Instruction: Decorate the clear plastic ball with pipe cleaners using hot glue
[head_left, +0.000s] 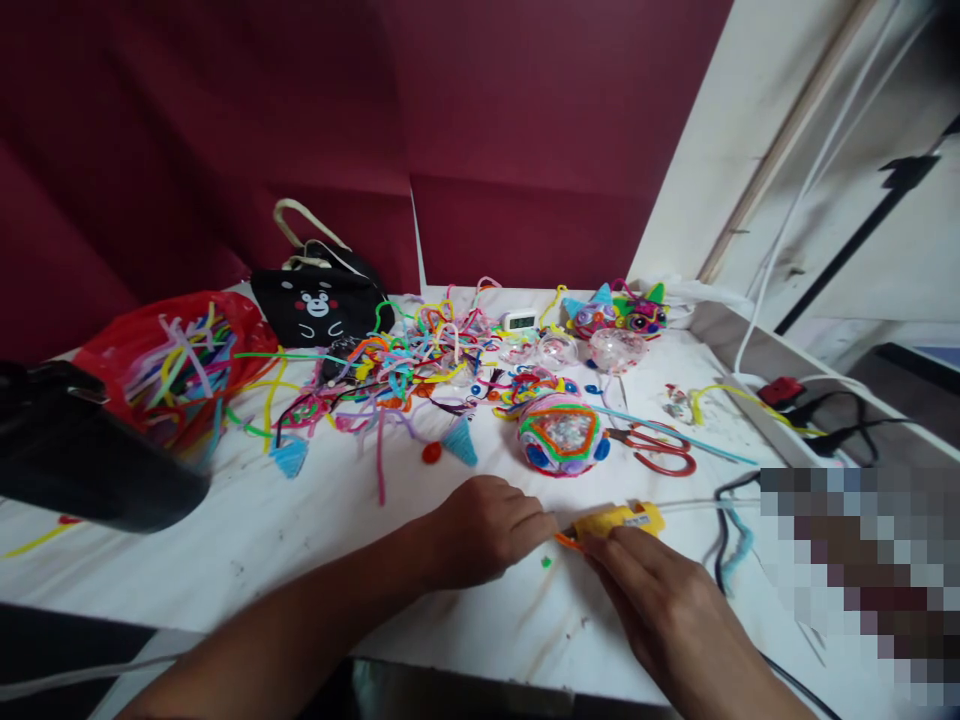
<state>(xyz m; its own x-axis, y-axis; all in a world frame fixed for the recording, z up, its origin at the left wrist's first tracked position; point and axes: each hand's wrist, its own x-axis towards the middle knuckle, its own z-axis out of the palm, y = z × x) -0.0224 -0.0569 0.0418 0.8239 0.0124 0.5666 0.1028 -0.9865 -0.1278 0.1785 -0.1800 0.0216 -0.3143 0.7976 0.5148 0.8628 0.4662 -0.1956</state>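
Observation:
My right hand [660, 590] is wrapped round a yellow hot glue gun [634, 517], which lies low over the table's front part with its nozzle toward the left. A clear glue stick [694, 505] runs out of its back. My left hand [491, 530] is closed in a pinch close to the nozzle. At its fingertips shows a small orange piece [568, 541], perhaps a bit of pipe cleaner; the fingers hide most of what they grip. Just behind both hands sits a round ball [566, 435] decorated with coloured pipe cleaners. Red-handled scissors [660, 447] lie to its right.
Tangled pipe cleaners [405, 365] cover the table's middle. Blue cones [459, 442], clear plastic domes [616, 350] and decorated figures [637, 312] lie around. At left stand a red bag [101, 345] and a black container [97, 460]. A black cord [721, 545] runs at right.

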